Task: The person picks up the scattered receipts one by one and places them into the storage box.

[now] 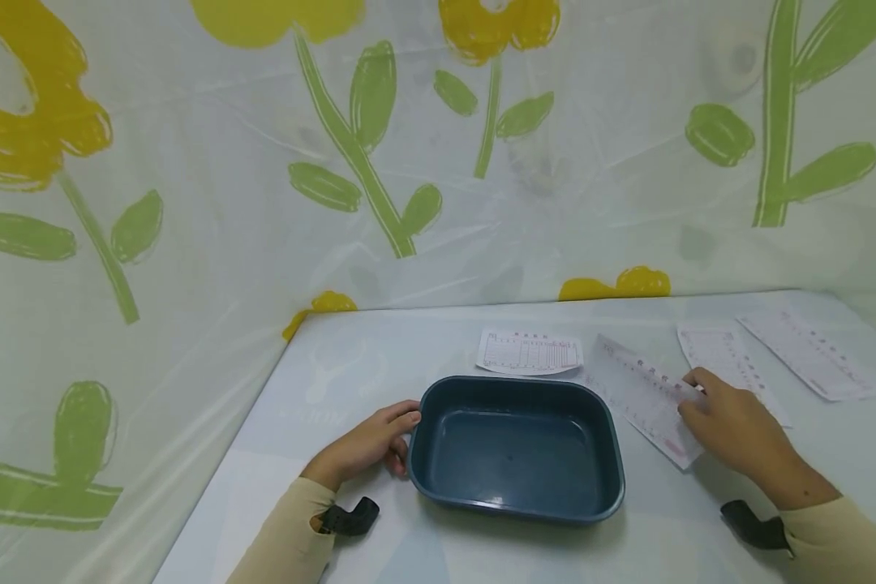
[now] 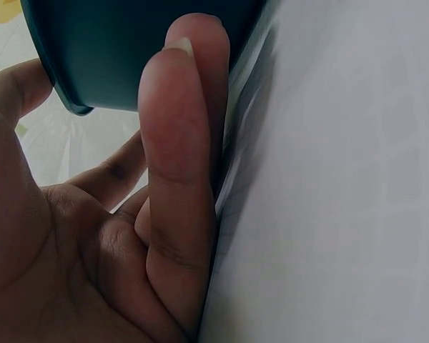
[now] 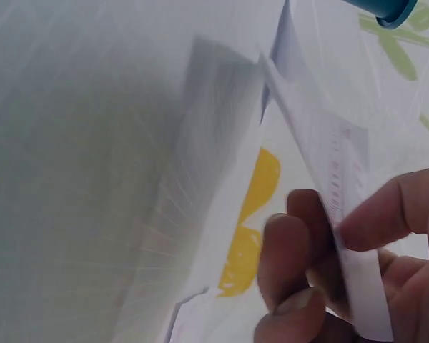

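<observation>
A dark teal plastic basin [image 1: 511, 513] sits on the table. At its left side my left hand [image 1: 371, 442] touches the rim and outer wall. In the left wrist view, the lower fingers [image 2: 177, 143] stretch out along the table beside the basin wall [image 2: 100, 64]. My right hand [image 1: 737, 426] pinches a printed paper slip [image 1: 646, 389] by its right end, between thumb and fingers. The slip slants up from the table to the right of the basin. In the right wrist view, the slip [image 3: 336, 164] tilts edge-on between the fingers [image 3: 286, 257].
Behind the basin lies another printed slip [image 1: 531, 354]. Two more slips, one nearer [image 1: 726, 357] and one farther right [image 1: 810, 357], lie beyond my right hand. A flower-printed curtain [image 1: 591, 203] hangs along the table's back edge.
</observation>
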A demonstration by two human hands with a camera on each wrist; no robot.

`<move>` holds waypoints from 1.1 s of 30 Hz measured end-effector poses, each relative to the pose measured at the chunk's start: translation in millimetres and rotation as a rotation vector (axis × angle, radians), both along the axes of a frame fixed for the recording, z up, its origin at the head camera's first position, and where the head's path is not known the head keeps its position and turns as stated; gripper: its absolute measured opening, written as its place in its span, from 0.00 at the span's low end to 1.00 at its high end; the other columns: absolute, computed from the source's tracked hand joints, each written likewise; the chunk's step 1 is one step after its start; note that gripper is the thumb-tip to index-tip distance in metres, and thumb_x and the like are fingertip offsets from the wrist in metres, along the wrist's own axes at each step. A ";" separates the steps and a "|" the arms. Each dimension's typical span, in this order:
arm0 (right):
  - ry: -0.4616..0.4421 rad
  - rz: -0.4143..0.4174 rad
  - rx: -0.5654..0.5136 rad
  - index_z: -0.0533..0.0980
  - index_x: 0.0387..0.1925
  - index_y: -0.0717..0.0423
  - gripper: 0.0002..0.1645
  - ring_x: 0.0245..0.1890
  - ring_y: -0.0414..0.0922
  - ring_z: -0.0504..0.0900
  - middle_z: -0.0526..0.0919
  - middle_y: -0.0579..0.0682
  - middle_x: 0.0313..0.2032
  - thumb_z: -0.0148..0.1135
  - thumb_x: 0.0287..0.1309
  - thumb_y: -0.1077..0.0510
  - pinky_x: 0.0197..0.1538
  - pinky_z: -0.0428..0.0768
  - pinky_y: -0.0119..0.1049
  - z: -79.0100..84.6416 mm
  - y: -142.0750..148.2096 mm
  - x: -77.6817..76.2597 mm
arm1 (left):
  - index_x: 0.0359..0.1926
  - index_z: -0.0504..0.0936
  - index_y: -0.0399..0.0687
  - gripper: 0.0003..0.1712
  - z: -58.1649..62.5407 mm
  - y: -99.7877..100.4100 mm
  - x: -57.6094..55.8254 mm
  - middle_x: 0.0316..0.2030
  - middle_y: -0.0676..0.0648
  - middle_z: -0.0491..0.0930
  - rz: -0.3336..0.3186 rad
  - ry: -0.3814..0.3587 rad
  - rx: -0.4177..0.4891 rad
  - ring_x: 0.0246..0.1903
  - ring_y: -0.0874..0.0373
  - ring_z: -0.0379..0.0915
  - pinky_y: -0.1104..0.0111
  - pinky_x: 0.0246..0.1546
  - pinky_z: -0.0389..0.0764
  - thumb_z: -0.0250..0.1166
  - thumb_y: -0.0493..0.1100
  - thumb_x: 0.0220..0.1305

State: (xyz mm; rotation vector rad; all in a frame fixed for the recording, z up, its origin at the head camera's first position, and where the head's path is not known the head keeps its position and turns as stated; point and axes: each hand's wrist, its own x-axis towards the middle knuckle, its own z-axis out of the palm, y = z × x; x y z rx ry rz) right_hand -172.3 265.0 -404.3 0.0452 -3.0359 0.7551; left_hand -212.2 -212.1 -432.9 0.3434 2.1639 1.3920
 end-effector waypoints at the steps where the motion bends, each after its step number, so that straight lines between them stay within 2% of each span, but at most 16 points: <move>1: 0.018 -0.006 0.002 0.67 0.55 0.68 0.20 0.17 0.43 0.68 0.69 0.48 0.19 0.49 0.66 0.58 0.18 0.64 0.33 -0.2 -1.0 0.9 | 0.73 0.60 0.40 0.35 -0.2 0.0 0.4 0.22 0.47 0.81 0.005 -0.001 -0.002 0.21 0.58 0.77 0.67 0.29 0.81 0.48 0.58 0.77; 8: 0.098 -0.045 -0.019 0.67 0.58 0.71 0.23 0.15 0.42 0.64 0.63 0.45 0.16 0.49 0.67 0.59 0.16 0.61 0.32 1.7 -4.1 6.0 | 0.73 0.58 0.39 0.34 -0.2 -0.6 2.6 0.21 0.47 0.81 0.005 -0.010 -0.002 0.20 0.58 0.77 0.67 0.29 0.81 0.47 0.56 0.78; 12: 0.209 -0.083 -0.036 0.68 0.55 0.72 0.21 0.13 0.40 0.61 0.62 0.45 0.15 0.48 0.66 0.60 0.15 0.60 0.32 2.5 -5.9 7.7 | 0.73 0.59 0.40 0.34 0.1 -0.2 2.0 0.22 0.47 0.81 0.002 -0.011 -0.001 0.21 0.58 0.77 0.67 0.29 0.81 0.47 0.57 0.78; 15: 0.280 -0.106 -0.047 0.69 0.53 0.71 0.20 0.13 0.40 0.61 0.65 0.47 0.16 0.47 0.65 0.61 0.14 0.59 0.33 4.6 -7.5 8.2 | 0.74 0.58 0.40 0.36 0.5 0.0 1.3 0.22 0.47 0.81 0.006 -0.007 -0.006 0.20 0.59 0.77 0.68 0.29 0.81 0.48 0.58 0.77; 18: 0.307 -0.125 -0.068 0.70 0.51 0.70 0.19 0.13 0.41 0.61 0.70 0.50 0.18 0.45 0.65 0.60 0.14 0.59 0.33 6.7 -8.8 9.7 | 0.74 0.58 0.39 0.36 0.1 0.2 0.8 0.22 0.47 0.81 0.003 -0.006 -0.003 0.20 0.58 0.77 0.67 0.29 0.81 0.48 0.58 0.77; 21: 0.360 -0.129 -0.093 0.71 0.48 0.67 0.16 0.12 0.39 0.59 0.70 0.49 0.16 0.47 0.64 0.61 0.14 0.58 0.33 8.8 -11.7 12.1 | 0.74 0.58 0.39 0.36 -0.8 -0.4 0.3 0.22 0.47 0.81 0.008 -0.013 -0.006 0.20 0.59 0.77 0.68 0.29 0.81 0.48 0.58 0.77; 24: 0.411 -0.128 -0.104 0.72 0.47 0.65 0.14 0.12 0.37 0.56 0.64 0.45 0.13 0.48 0.63 0.62 0.14 0.56 0.32 11.4 -15.5 14.2 | 0.74 0.59 0.40 0.36 -0.4 0.1 -0.1 0.22 0.47 0.81 0.017 -0.009 -0.006 0.20 0.58 0.77 0.67 0.29 0.81 0.48 0.58 0.77; 27: 0.434 -0.128 -0.113 0.72 0.47 0.64 0.14 0.12 0.36 0.55 0.61 0.44 0.13 0.48 0.63 0.62 0.14 0.56 0.31 15.1 -21.4 16.9 | 0.74 0.57 0.40 0.37 0.4 0.3 0.3 0.22 0.47 0.81 0.023 -0.002 -0.010 0.20 0.58 0.77 0.68 0.30 0.81 0.48 0.58 0.77; 33: 0.483 -0.092 -0.131 0.74 0.46 0.62 0.12 0.11 0.34 0.53 0.60 0.43 0.12 0.50 0.61 0.64 0.13 0.55 0.30 19.6 -32.7 23.4 | 0.74 0.57 0.39 0.36 2.1 0.5 1.4 0.22 0.46 0.82 0.018 -0.003 -0.006 0.21 0.58 0.77 0.67 0.29 0.81 0.47 0.57 0.78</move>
